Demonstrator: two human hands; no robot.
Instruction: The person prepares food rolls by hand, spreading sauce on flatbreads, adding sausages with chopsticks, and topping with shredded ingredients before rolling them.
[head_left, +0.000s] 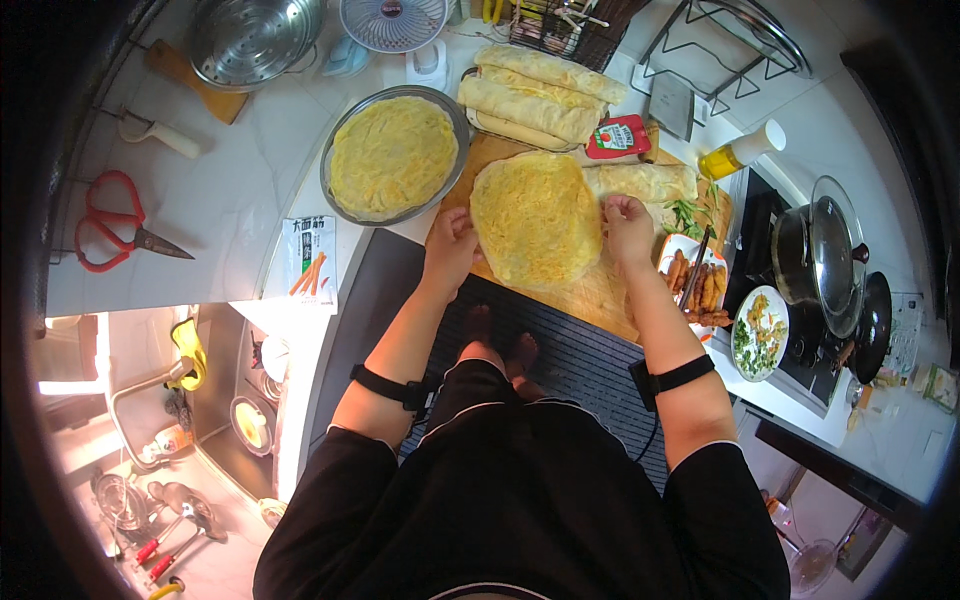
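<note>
A round, egg-coated flatbread is spread over the wooden cutting board, its lower rim close to the board's near edge. My left hand has its fingertips on the flatbread's left edge. At the right edge, my right hand pinches with thumb and fingers. Just behind that hand lies a rolled flatbread, beside some green leafy strips. To the left, a round metal pan holds more yellow egg flatbread. Several rolled flatbreads are piled behind the board.
Near my right forearm are a plate of fried sticks with chopsticks, and a plate of chopped vegetables. A lidded pot stands on the stove. Ketchup and an oil bottle stay behind. Scissors lie far left.
</note>
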